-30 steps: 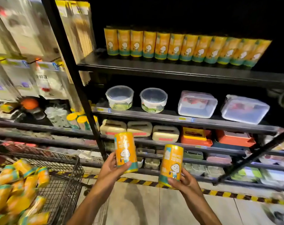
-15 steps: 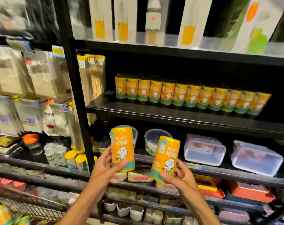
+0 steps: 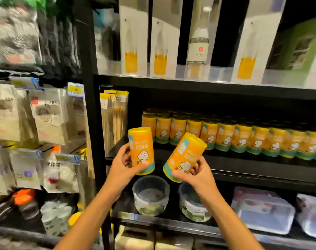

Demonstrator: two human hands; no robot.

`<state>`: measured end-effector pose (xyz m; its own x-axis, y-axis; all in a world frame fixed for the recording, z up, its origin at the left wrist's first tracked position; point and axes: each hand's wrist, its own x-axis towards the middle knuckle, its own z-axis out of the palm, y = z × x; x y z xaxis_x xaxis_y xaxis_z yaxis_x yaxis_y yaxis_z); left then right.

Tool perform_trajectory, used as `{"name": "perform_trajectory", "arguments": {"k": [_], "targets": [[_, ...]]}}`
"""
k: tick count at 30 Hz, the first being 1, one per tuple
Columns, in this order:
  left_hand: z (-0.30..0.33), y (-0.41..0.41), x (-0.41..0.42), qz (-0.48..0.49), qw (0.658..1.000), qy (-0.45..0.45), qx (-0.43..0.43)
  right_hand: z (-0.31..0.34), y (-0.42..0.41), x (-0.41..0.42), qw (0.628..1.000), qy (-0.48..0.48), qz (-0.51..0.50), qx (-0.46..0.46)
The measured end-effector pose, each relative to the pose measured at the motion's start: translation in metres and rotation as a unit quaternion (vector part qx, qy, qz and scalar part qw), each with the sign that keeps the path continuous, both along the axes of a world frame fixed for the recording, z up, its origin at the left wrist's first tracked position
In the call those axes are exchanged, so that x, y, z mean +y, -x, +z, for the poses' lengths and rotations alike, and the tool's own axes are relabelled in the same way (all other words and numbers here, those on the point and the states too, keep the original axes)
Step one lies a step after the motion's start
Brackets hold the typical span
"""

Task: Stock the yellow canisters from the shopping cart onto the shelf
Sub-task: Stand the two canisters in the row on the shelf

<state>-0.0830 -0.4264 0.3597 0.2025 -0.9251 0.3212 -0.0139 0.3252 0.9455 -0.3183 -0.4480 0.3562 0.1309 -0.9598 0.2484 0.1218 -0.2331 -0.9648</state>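
My left hand (image 3: 123, 166) grips an upright yellow canister (image 3: 141, 148) with a cartoon figure and a teal band at its base. My right hand (image 3: 195, 175) holds a second yellow canister (image 3: 185, 156), tilted with its top leaning right. Both canisters hover in front of the black shelf (image 3: 243, 166), just before its front edge at the left end. A row of several matching yellow canisters (image 3: 240, 138) stands on that shelf, further back. The shopping cart is out of view.
A black upright post (image 3: 89, 105) bounds the shelf's left side, with skewer packs (image 3: 113, 120) beside it. Round lidded tubs (image 3: 150, 194) and clear boxes (image 3: 261, 208) sit on the shelf below. Boxed bottles (image 3: 164, 42) stand on the shelf above. Hanging packets (image 3: 48, 112) fill the left rack.
Both hands have risen with their canisters from low near the cart up to the canister shelf. The right canister has tilted more. The cart has dropped out of view.
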Motion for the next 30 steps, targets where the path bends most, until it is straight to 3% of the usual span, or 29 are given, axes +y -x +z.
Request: {"name": "perform_trajectory", "arguments": {"k": [6,12,18,23,27,30], "targets": [[0.0,-0.021,-0.05,0.005,1.0,-0.004,-0.028,0.01,-0.036,-0.075,0.994,0.028,-0.075,0.081],[-0.009,-0.031,-0.096,0.016,0.996,-0.015,-0.087,0.0,-0.056,-0.127,0.975,0.002,-0.088,0.204],[-0.019,-0.039,-0.128,0.026,0.984,-0.017,-0.175,-0.005,-0.059,-0.144,0.958,0.006,-0.095,0.271],[-0.018,-0.045,-0.148,0.085,0.953,-0.027,-0.29,-0.006,-0.05,-0.149,0.939,0.02,-0.119,0.323],[-0.022,-0.051,-0.167,0.108,0.945,-0.077,-0.298,-0.003,-0.051,-0.155,0.93,-0.002,-0.116,0.35],[-0.025,-0.05,-0.181,0.125,0.941,-0.094,-0.299,0.004,-0.063,-0.162,0.902,-0.003,-0.153,0.404]]}}
